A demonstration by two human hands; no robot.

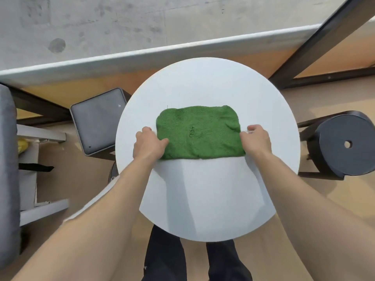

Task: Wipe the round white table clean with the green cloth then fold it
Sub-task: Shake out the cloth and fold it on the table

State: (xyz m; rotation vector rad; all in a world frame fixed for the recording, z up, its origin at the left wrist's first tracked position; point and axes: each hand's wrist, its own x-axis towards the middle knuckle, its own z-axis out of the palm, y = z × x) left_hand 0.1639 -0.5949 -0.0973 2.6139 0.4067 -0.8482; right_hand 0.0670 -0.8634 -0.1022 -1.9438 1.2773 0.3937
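The round white bench (207,199) carries a fuzzy green terry cloth (197,132), lying flat as a rectangle near its centre. The left hand (149,144) pinches the cloth's left edge; the right hand (256,140) pinches its right edge, fingers curled.

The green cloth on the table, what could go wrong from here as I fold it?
The green cloth looks bunched near its right edge, so a fold may trap wrinkles. The left hand and right hand grip only its near side corners, so the far edge may land uneven on the round white table.
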